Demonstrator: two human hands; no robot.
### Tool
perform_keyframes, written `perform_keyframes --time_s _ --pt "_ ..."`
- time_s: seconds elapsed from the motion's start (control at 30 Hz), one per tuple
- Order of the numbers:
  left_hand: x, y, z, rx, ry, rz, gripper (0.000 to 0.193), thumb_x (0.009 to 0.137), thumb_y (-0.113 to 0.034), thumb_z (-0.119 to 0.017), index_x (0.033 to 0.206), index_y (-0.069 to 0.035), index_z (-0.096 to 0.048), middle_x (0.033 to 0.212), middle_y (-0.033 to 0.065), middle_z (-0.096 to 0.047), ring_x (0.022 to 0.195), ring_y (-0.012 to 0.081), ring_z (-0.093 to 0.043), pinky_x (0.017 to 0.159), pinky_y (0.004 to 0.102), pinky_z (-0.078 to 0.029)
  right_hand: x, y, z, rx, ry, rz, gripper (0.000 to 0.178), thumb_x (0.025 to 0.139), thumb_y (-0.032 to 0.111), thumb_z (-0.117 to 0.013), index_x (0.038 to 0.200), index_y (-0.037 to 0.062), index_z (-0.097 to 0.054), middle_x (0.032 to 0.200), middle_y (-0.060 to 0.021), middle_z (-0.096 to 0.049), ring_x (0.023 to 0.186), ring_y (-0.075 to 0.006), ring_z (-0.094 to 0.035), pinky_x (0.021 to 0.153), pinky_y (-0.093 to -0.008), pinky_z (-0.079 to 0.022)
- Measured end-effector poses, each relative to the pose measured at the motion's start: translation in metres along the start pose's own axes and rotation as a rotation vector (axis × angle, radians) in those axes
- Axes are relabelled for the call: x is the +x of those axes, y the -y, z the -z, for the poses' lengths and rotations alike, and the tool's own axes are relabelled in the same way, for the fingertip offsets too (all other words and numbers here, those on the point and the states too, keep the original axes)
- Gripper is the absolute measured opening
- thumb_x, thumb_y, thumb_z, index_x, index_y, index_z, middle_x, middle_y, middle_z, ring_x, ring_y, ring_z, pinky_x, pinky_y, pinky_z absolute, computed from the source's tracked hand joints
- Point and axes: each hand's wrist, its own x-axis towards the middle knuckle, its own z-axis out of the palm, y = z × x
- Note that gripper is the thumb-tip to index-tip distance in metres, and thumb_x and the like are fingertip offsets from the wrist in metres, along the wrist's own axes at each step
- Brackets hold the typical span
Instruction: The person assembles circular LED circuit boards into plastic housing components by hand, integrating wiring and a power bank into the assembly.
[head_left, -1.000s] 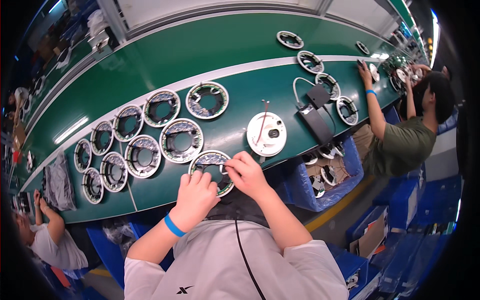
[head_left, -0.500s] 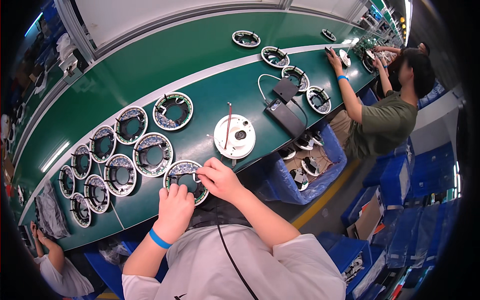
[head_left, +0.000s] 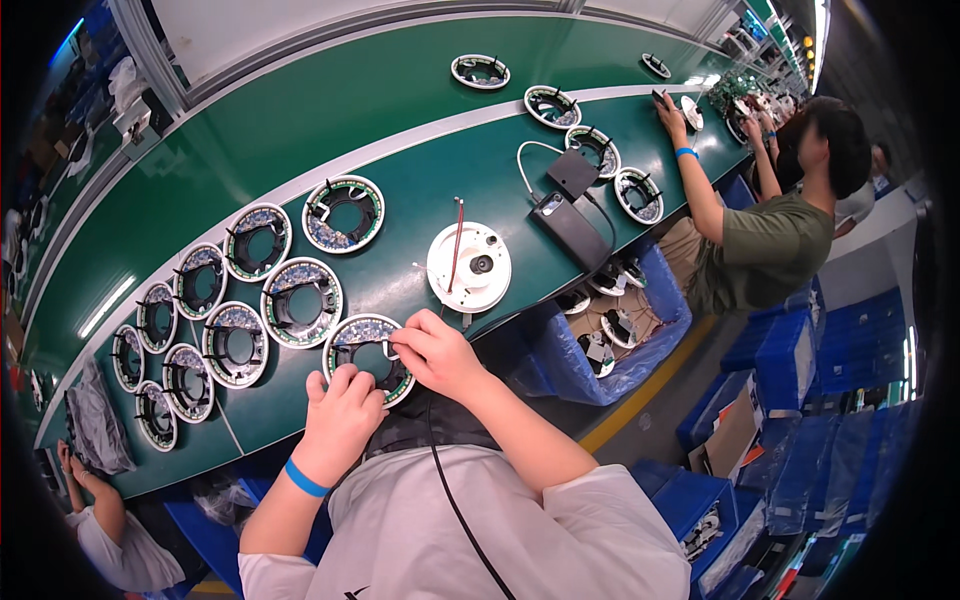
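Note:
Right in front of me, at the table's near edge, lies a round white ring housing (head_left: pixel 352 335) with a circuit board and black clips inside. My left hand (head_left: pixel 343 408) covers its near rim, fingers curled closed against it. The thumb and fingers of my right hand (head_left: pixel 436 352) are pinched together over its right side, by a small white part; what exactly they grip is hidden. Just beyond my right hand sits a white round camera base (head_left: pixel 468 285) with a lens and a red and black wire standing out of it.
Several similar ring housings (head_left: pixel 303 303) cover the green table (head_left: pixel 410 180) to the left. A black power pack (head_left: pixel 570 232) with cables lies to the right. Below the edge stands a blue-lined bin (head_left: pixel 645 345) of parts. A co-worker (head_left: pixel 765 240) works at the right.
My left hand has shifted slightly on the ring, with one finger lifting at its left side. The right hand keeps its pinch. The whole view has shifted a little.

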Motion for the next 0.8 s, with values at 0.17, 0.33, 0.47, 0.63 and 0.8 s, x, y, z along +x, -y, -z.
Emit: perform_keyframes --time_s 0.17,0.33,0.47,0.63,0.8 --pt "-0.004 0.002 -0.001 -0.021 -0.015 0.009 0.033 0.070 -0.024 -0.087 0.099 -0.016 -0.074 0.103 -0.0028 -0.064 0.113 0.0199 -0.058 0.097 0.0490 -0.034 0.001 0.000 -0.005 0.007 0.002 -0.006 0.017 0.088 0.004 -0.076 0.104 0.0043 -0.072 0.092 -0.0091 -0.060 0.075 -0.0262 -0.065 0.066 -0.0365 -0.054" --pt "-0.005 -0.001 0.000 -0.032 0.018 0.011 0.031 0.075 -0.022 -0.082 0.103 -0.013 -0.073 0.101 -0.0019 -0.064 0.109 0.0199 -0.059 0.093 0.0480 -0.037 0.000 0.003 -0.003 -0.025 0.025 -0.021 0.016 0.088 0.004 -0.076 0.103 0.0054 -0.073 0.094 -0.0103 -0.062 0.076 -0.0279 -0.067 0.066 -0.0373 -0.054" --pt "-0.005 -0.001 -0.006 0.007 0.024 -0.037 0.028 0.079 -0.022 -0.077 0.105 -0.012 -0.074 0.098 0.0000 -0.061 0.106 0.0202 -0.059 0.092 0.0456 -0.037 -0.005 0.001 -0.001 -0.025 0.005 -0.056 0.016 0.086 0.002 -0.078 0.102 0.0051 -0.074 0.093 -0.0104 -0.063 0.073 -0.0272 -0.066 0.064 -0.0369 -0.053" --pt "-0.007 -0.002 -0.008 0.036 0.013 -0.047 0.022 0.083 -0.019 -0.071 0.104 -0.010 -0.073 0.097 0.0018 -0.059 0.108 0.0209 -0.058 0.092 0.0429 -0.040 -0.003 0.001 -0.002 0.001 0.019 -0.064 0.018 0.085 -0.001 -0.078 0.102 0.0033 -0.074 0.093 -0.0103 -0.062 0.073 -0.0250 -0.065 0.064 -0.0355 -0.053" --pt "-0.009 0.003 -0.011 0.024 0.010 -0.032 0.025 0.083 -0.020 -0.075 0.106 -0.012 -0.073 0.102 0.0008 -0.060 0.114 0.0213 -0.058 0.096 0.0461 -0.037 0.003 0.000 0.000 0.018 0.022 -0.066 0.017 0.085 -0.002 -0.077 0.101 0.0029 -0.074 0.091 -0.0102 -0.062 0.072 -0.0245 -0.065 0.062 -0.0342 -0.052"
